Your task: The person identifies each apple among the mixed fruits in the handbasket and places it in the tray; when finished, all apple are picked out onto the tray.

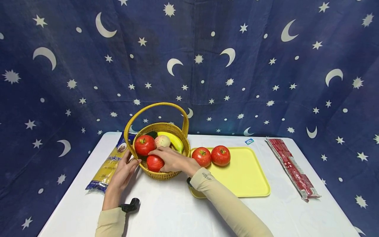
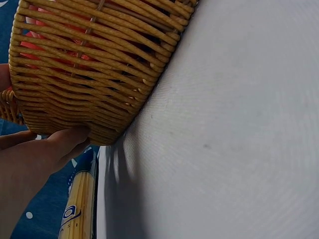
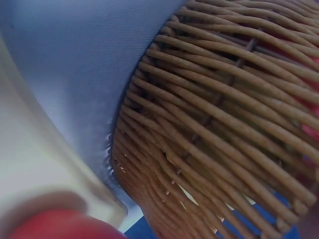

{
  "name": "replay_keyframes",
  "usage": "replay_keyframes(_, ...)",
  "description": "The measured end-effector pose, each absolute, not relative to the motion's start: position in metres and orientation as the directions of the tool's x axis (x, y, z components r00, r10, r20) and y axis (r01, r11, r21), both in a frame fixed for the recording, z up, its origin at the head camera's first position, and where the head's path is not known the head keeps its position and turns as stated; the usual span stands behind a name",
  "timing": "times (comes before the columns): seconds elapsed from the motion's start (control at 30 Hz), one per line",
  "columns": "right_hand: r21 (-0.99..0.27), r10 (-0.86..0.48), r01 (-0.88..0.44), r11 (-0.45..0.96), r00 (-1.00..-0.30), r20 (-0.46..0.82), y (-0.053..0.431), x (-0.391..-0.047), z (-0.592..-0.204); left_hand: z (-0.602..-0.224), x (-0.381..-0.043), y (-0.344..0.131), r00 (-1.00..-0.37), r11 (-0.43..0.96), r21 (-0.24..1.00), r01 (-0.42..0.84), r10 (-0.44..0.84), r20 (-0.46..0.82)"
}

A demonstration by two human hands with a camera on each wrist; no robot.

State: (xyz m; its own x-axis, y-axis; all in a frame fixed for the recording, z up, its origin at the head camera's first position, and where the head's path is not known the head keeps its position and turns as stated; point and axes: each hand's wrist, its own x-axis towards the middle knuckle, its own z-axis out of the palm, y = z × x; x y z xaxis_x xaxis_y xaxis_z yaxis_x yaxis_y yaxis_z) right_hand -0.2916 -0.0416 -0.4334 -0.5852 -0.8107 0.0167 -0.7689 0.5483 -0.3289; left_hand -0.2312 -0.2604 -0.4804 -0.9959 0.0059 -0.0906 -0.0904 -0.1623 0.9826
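A wicker basket (image 1: 161,176) with a tall arched handle stands on the table. My right hand (image 1: 173,160) reaches inside and holds a red apple (image 1: 154,163) near the front wall. Another red apple (image 1: 145,145), a pale speckled round fruit (image 1: 162,141) and a yellow banana (image 1: 175,141) lie in it, with a dark item (image 1: 152,134) partly hidden behind them. My left hand (image 1: 122,172) grips the basket's left side, thumb at the rim; in the left wrist view its fingers (image 2: 70,139) touch the outer wall. The right wrist view shows the woven wall (image 3: 214,114), not the fingers.
Right of the basket is a yellow tray (image 1: 237,177) with two red apples (image 1: 220,155) at its back left. A pasta bag (image 1: 108,168) lies at left, a long red packet (image 1: 291,166) at right. Behind the tray is a small blue-and-white item (image 1: 249,141). A starry curtain (image 1: 207,72) hangs behind.
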Motion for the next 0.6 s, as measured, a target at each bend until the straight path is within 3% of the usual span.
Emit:
replay_keyframes(0.37,-0.287,-0.823,-0.795,0.535,-0.567,0.036,-0.0436,-0.2919,-0.4341,-0.4822,-0.2299,-0.2582,-0.999,-0.197,0.98,-0.029,0.019,-0.026)
replay_keyframes(0.6,-0.331,-0.827,-0.795,0.508,-0.558,0.07,-0.0379,-0.2909,-0.4306,-0.4805,-0.2298,-0.2579,-0.999,-0.193,0.98,-0.04,0.02,-0.037)
